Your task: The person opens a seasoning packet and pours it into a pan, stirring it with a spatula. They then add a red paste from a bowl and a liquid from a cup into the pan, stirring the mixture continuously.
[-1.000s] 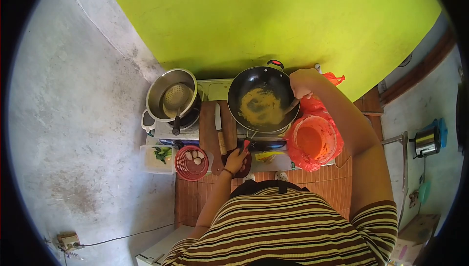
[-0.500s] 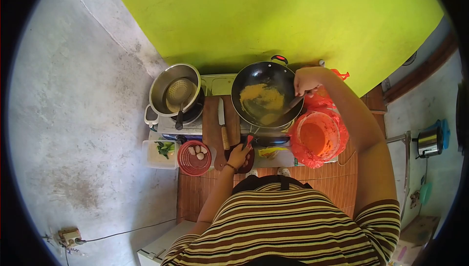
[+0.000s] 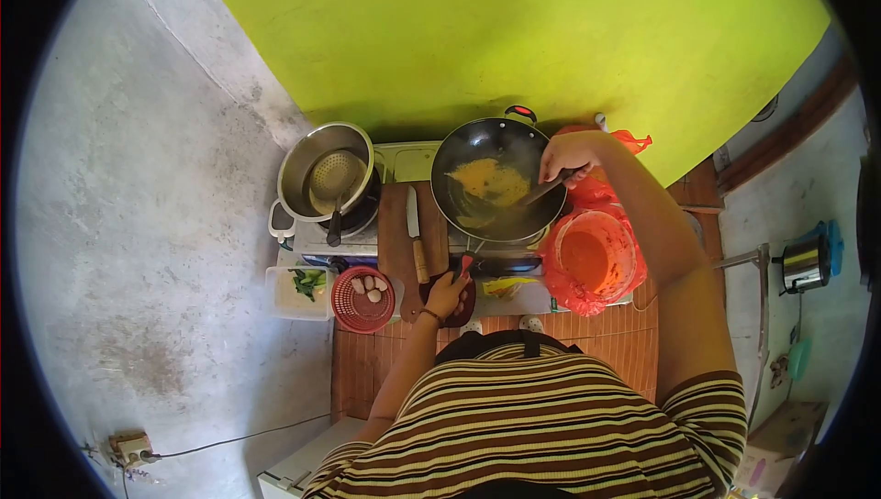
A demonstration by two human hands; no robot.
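Observation:
A black wok [image 3: 496, 224] stands on the stove with orange-yellow food [image 3: 491, 182] frying in its middle. My left hand [image 3: 447, 297] is closed around the wok's long handle, whose red part [image 3: 465, 265] shows by the fingers. At the wok's right side, my right hand [image 3: 571, 155] grips a spatula [image 3: 549, 189], its blade low in the pan and partly lost in the food and oil. Left of the wok, a knife [image 3: 413, 215] with a wooden handle lies on a brown cutting board [image 3: 395, 242].
A steel pot [image 3: 286, 173] with a perforated skimmer [image 3: 335, 178] sits at the left. Before it are a plastic box [image 3: 298, 306] of greens and a red basket [image 3: 362, 316] with several pale pieces. A red-bagged bucket [image 3: 633, 265] stands right of the wok, below my right forearm.
My right hand has tilted the spatula flatter, and its blade has shifted left in the wok. The food sits more gathered. My left hand keeps its hold on the handle.

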